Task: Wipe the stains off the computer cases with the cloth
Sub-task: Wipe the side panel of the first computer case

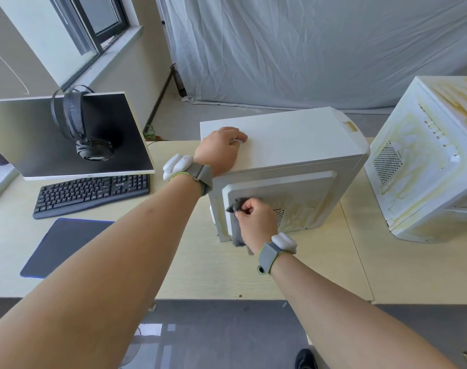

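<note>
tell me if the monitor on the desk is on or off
Off, as far as shows: the monitor has a uniformly dark screen with no image, and black headphones hang over its top edge.

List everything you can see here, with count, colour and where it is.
computer case: 1, white, desk centre, yellowish stains on its near side
second computer case: 1, white, heavily yellow-stained, desk right
cloth: 1, grey, against the centre case's side panel
monitor: 1, dark screen, white frame, desk left
headphones: 1, black, hung over the monitor
keyboard: 1, black, before the monitor
mouse pad: 1, dark blue, near left
desk: 1, pale wood
left hand: rests on the centre case's top
right hand: grips the cloth
</note>
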Demonstrator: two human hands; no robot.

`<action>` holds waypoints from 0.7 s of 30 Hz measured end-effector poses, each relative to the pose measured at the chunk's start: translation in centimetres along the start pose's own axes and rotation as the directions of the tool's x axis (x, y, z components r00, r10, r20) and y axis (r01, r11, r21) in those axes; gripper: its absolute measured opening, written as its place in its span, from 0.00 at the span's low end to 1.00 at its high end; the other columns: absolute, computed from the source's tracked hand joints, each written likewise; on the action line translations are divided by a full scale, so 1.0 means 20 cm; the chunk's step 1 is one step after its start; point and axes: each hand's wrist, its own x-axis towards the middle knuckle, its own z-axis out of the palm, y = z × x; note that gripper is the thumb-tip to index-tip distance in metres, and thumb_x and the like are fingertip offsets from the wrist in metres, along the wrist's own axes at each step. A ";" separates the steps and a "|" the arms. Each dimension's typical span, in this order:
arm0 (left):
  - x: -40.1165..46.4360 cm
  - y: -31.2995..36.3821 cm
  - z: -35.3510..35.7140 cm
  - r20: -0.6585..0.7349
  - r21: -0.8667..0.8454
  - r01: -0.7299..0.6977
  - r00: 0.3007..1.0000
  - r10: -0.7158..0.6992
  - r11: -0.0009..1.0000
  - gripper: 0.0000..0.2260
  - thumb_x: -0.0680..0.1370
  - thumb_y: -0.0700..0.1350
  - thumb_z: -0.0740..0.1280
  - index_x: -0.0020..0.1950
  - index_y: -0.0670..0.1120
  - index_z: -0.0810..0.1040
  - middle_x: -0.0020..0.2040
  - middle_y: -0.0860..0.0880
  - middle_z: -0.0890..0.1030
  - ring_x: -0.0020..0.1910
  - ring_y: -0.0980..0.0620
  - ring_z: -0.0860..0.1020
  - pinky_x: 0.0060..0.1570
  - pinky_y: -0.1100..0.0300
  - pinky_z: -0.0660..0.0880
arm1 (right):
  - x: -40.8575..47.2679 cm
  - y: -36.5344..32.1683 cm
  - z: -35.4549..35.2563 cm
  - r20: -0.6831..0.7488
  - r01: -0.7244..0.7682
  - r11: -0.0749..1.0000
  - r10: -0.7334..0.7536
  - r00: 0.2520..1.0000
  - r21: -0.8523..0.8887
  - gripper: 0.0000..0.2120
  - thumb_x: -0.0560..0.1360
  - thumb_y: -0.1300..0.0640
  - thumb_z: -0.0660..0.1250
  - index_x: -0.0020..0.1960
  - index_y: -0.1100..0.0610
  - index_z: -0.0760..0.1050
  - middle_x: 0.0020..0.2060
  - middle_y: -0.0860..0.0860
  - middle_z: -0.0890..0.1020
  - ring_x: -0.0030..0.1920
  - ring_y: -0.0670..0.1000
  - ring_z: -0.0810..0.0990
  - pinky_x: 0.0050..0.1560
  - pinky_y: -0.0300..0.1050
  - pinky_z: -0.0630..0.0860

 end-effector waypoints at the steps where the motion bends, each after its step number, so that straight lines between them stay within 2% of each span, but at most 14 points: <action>1: 0.00 0.00 0.00 -0.006 0.018 -0.006 1.000 0.006 1.000 0.14 0.82 0.46 0.59 0.60 0.57 0.82 0.70 0.56 0.75 0.68 0.48 0.73 0.67 0.52 0.71 | -0.02 0.00 0.02 0.020 -0.051 0.999 0.051 0.998 0.003 0.03 0.74 0.59 0.72 0.44 0.54 0.78 0.35 0.46 0.79 0.36 0.48 0.77 0.36 0.40 0.68; 3: 0.01 0.00 0.00 -0.017 0.061 -0.025 1.000 0.026 0.998 0.14 0.83 0.45 0.59 0.61 0.56 0.82 0.70 0.56 0.75 0.68 0.49 0.72 0.67 0.53 0.70 | -0.06 0.00 0.07 0.072 -0.194 0.977 0.188 0.979 0.085 0.03 0.73 0.58 0.71 0.44 0.55 0.78 0.36 0.47 0.81 0.37 0.49 0.77 0.38 0.41 0.70; 5: 0.01 0.00 0.00 -0.030 0.095 -0.034 0.999 0.037 0.995 0.15 0.83 0.45 0.59 0.62 0.55 0.82 0.70 0.56 0.75 0.68 0.48 0.72 0.65 0.54 0.70 | -0.09 -0.02 0.16 0.170 -0.385 0.902 0.356 0.919 0.194 0.04 0.70 0.59 0.72 0.42 0.59 0.78 0.36 0.51 0.82 0.38 0.53 0.78 0.40 0.47 0.74; 6: 0.00 -0.01 0.00 -0.034 0.110 -0.035 0.999 0.039 0.993 0.15 0.83 0.44 0.58 0.62 0.55 0.82 0.70 0.56 0.75 0.68 0.48 0.72 0.64 0.55 0.69 | -0.10 -0.03 0.22 0.243 -0.498 0.825 0.443 0.863 0.267 0.05 0.70 0.62 0.72 0.41 0.62 0.77 0.37 0.54 0.82 0.39 0.54 0.78 0.41 0.52 0.76; 8: 0.00 0.00 0.00 -0.032 0.137 -0.049 0.998 0.054 0.989 0.16 0.83 0.44 0.57 0.62 0.55 0.81 0.69 0.56 0.75 0.67 0.48 0.71 0.63 0.56 0.68 | -0.09 -0.07 0.27 0.416 -0.692 0.570 0.553 0.722 0.443 0.04 0.71 0.68 0.71 0.43 0.62 0.77 0.41 0.59 0.82 0.42 0.56 0.80 0.50 0.58 0.81; 9: 0.00 0.00 0.00 -0.033 0.148 -0.055 0.998 0.061 0.987 0.16 0.82 0.43 0.57 0.62 0.55 0.81 0.69 0.55 0.75 0.67 0.47 0.71 0.62 0.57 0.67 | -0.10 -0.10 0.28 0.462 -0.730 0.460 0.570 0.679 0.506 0.06 0.72 0.70 0.69 0.47 0.61 0.77 0.41 0.58 0.81 0.43 0.56 0.80 0.54 0.60 0.80; 10: 0.00 0.00 0.00 -0.034 0.153 -0.058 0.997 0.064 0.987 0.16 0.82 0.43 0.57 0.62 0.55 0.80 0.69 0.55 0.75 0.67 0.48 0.71 0.62 0.57 0.66 | -0.09 -0.11 0.29 0.477 -0.736 0.403 0.573 0.666 0.544 0.07 0.73 0.70 0.68 0.48 0.60 0.76 0.40 0.57 0.79 0.43 0.56 0.79 0.58 0.61 0.79; 12: 0.00 0.01 0.00 -0.034 0.153 -0.060 0.997 0.066 0.986 0.16 0.82 0.43 0.57 0.62 0.55 0.80 0.69 0.56 0.75 0.67 0.48 0.71 0.62 0.57 0.65 | -0.08 -0.15 0.26 0.423 -0.699 0.409 0.582 0.695 0.586 0.06 0.72 0.67 0.68 0.48 0.62 0.76 0.37 0.55 0.76 0.42 0.56 0.76 0.58 0.61 0.79; 14: 0.00 0.02 0.00 -0.041 0.149 -0.056 0.997 0.063 0.987 0.15 0.83 0.44 0.57 0.62 0.55 0.81 0.69 0.56 0.75 0.66 0.48 0.71 0.60 0.59 0.64 | -0.08 -0.20 0.21 0.337 -0.624 0.463 0.561 0.756 0.629 0.09 0.70 0.66 0.69 0.50 0.65 0.79 0.36 0.54 0.78 0.39 0.54 0.76 0.45 0.52 0.80; 15: 0.00 0.01 0.00 -0.037 0.149 -0.051 0.998 0.057 0.987 0.15 0.83 0.44 0.57 0.62 0.55 0.81 0.69 0.56 0.75 0.66 0.49 0.71 0.60 0.59 0.64 | -0.08 -0.24 0.19 0.313 -0.585 0.470 0.536 0.784 0.661 0.08 0.70 0.66 0.70 0.50 0.65 0.81 0.36 0.54 0.79 0.37 0.52 0.77 0.40 0.47 0.78; 16: 0.00 0.02 0.00 -0.039 0.149 -0.052 0.998 0.058 0.987 0.15 0.83 0.45 0.57 0.62 0.55 0.81 0.69 0.56 0.76 0.67 0.49 0.71 0.61 0.59 0.65 | -0.08 -0.27 0.17 0.296 -0.544 0.477 0.500 0.814 0.691 0.08 0.70 0.67 0.70 0.50 0.64 0.81 0.37 0.54 0.81 0.37 0.52 0.78 0.39 0.44 0.77; 19: 0.00 0.01 0.00 -0.039 0.144 -0.056 0.997 0.063 0.988 0.15 0.83 0.45 0.57 0.61 0.55 0.81 0.69 0.56 0.76 0.67 0.49 0.71 0.64 0.57 0.66 | -0.06 -0.36 0.09 0.238 -0.402 0.496 0.361 0.902 0.770 0.09 0.71 0.70 0.71 0.48 0.60 0.83 0.41 0.56 0.85 0.42 0.52 0.83 0.47 0.48 0.80; 21: 0.00 0.01 0.00 -0.036 0.135 -0.058 0.997 0.063 0.989 0.14 0.83 0.45 0.58 0.61 0.55 0.81 0.69 0.56 0.76 0.67 0.49 0.71 0.66 0.56 0.66 | -0.04 -0.37 0.01 0.265 -0.389 0.489 0.304 0.915 0.781 0.10 0.71 0.71 0.69 0.46 0.59 0.83 0.40 0.56 0.85 0.41 0.52 0.83 0.45 0.49 0.81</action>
